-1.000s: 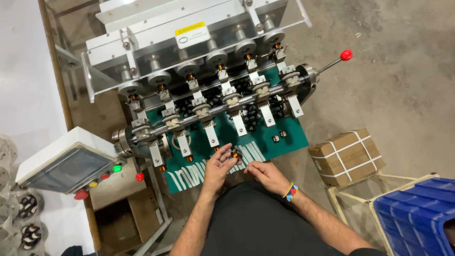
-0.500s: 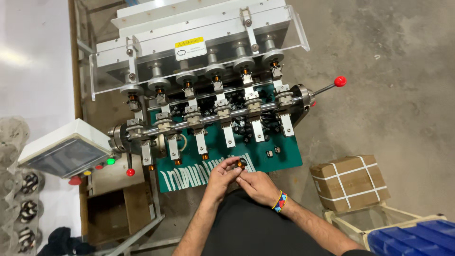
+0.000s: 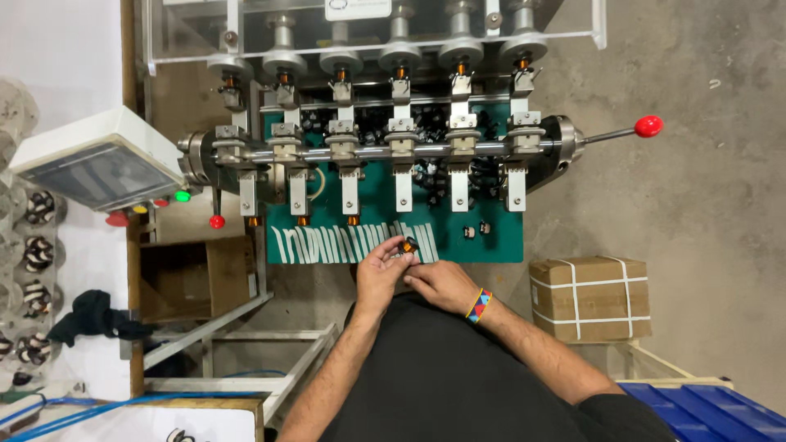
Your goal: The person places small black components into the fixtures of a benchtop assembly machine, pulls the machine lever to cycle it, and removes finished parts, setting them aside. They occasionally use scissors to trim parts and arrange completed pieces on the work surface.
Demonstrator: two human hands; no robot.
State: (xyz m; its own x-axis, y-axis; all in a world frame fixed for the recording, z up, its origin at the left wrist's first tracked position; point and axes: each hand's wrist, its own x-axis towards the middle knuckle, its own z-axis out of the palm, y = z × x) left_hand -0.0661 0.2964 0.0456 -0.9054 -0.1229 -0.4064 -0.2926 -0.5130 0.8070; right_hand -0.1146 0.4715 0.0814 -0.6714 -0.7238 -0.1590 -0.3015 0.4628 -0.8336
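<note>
Both hands meet at the front edge of the green work plate [image 3: 491, 245] of a multi-spindle coil winding machine [image 3: 393, 147]. The left hand [image 3: 378, 274] has its fingertips pinched on a small copper-wound bobbin [image 3: 408, 245], holding it just above the white comb-like strips [image 3: 327, 244] on the plate. The right hand [image 3: 442, 285], with a colourful beaded wristband [image 3: 479, 304], sits just beside it, fingers curled in toward the same bobbin; I can't tell if they actually grip it or only touch it. Two more small bobbins [image 3: 476, 231] lie loose on the plate to the right. As for containers: a strapped cardboard box [image 3: 591, 296] sits shut on the right, contents hidden; an open brown box [image 3: 192, 278] to the left looks dark inside, can't make out anything in it; clear trays [image 3: 33, 245] on the far left hold dark wound coils; a blue crate [image 3: 704, 409] peeks in at bottom right, contents out of view. A grey control box [image 3: 98, 160] with coloured buttons sits left of the machine.
</note>
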